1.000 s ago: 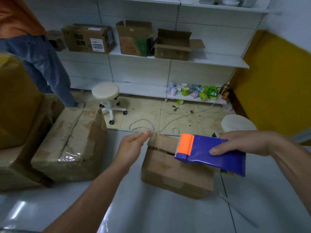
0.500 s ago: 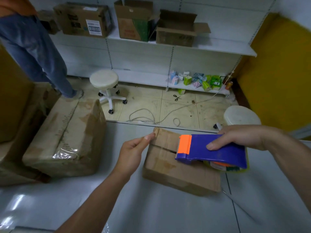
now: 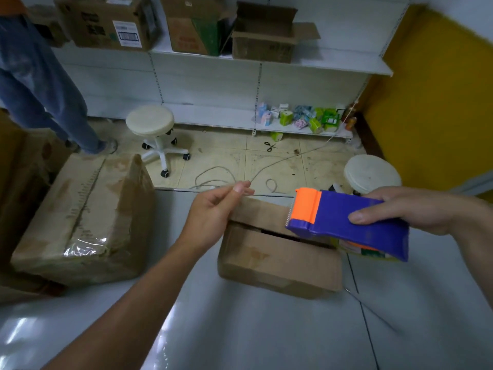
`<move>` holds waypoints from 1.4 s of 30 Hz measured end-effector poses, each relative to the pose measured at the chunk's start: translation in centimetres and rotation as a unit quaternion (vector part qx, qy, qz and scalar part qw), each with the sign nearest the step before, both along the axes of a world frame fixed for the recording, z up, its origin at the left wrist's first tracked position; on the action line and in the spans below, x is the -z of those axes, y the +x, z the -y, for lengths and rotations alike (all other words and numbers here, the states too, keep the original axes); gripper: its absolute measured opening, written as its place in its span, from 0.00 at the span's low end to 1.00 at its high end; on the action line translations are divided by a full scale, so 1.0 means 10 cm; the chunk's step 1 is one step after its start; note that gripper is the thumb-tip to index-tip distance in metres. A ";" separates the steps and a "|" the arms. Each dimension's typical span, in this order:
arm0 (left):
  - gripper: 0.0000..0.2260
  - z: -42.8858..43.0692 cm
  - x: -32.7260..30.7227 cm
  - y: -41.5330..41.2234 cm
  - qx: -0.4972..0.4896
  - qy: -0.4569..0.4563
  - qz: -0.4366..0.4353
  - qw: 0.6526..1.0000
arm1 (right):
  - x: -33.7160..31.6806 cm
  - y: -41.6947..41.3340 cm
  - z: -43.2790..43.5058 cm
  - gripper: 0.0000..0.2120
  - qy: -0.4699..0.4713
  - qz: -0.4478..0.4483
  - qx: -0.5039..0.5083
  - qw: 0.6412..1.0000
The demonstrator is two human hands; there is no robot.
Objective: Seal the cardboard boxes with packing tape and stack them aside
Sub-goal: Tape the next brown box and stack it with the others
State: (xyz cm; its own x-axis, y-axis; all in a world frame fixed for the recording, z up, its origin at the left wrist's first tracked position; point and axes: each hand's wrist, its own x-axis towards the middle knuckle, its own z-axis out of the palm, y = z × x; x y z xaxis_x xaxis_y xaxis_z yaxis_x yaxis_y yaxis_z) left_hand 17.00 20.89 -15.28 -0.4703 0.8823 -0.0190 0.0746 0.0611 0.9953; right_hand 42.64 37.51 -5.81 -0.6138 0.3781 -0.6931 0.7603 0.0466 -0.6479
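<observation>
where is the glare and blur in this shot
Head view: glare streaks the table at lower left and glints off the big box; the yellow wall at right looks smeared; the shelf bows from the wide-angle lens.

The small box [image 3: 277, 260] lies on the table [image 3: 240, 329], the large box [image 3: 80, 217] at its nine o'clock. The tape dispenser [image 3: 346, 222] is over its three o'clock end.

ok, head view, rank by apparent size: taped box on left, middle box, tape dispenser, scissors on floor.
Largest to smallest:
1. taped box
2. middle box
3. tape dispenser, held nearer the camera, so it looks bigger than it is
4. scissors, far off and tiny
</observation>
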 end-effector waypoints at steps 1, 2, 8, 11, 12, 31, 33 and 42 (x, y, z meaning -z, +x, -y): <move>0.09 -0.06 0.00 0.00 0.009 -0.013 -0.007 1.000 | 0.00 0.05 0.00 0.26 0.003 -0.005 0.016 1.000; 0.09 -0.12 0.02 0.01 0.017 -0.025 -0.023 0.999 | 0.01 0.11 0.00 0.27 0.005 -0.010 0.030 0.999; 0.14 0.00 0.31 0.28 -0.010 -0.088 -0.223 0.971 | 0.06 0.35 0.08 0.33 -0.002 -0.014 0.068 0.998; 0.14 0.05 0.30 0.35 -0.043 -0.050 -0.323 0.944 | 0.11 0.36 0.11 0.33 0.001 0.001 0.067 0.998; 0.14 0.04 0.28 0.36 -0.053 -0.038 -0.343 0.937 | 0.11 0.36 0.11 0.33 0.001 0.004 0.067 0.998; 0.18 0.03 0.32 0.30 -0.113 -0.081 -0.216 0.966 | -0.07 -0.05 0.28 0.37 0.065 0.096 -0.028 0.993; 0.15 0.02 0.25 0.30 -0.116 -0.082 -0.141 0.980 | -0.07 -0.07 0.28 0.37 0.071 0.100 -0.031 0.992; 0.10 0.33 0.01 0.00 -0.120 -0.059 -0.027 0.991 | -0.10 -0.28 0.30 0.28 0.054 0.091 -0.049 0.993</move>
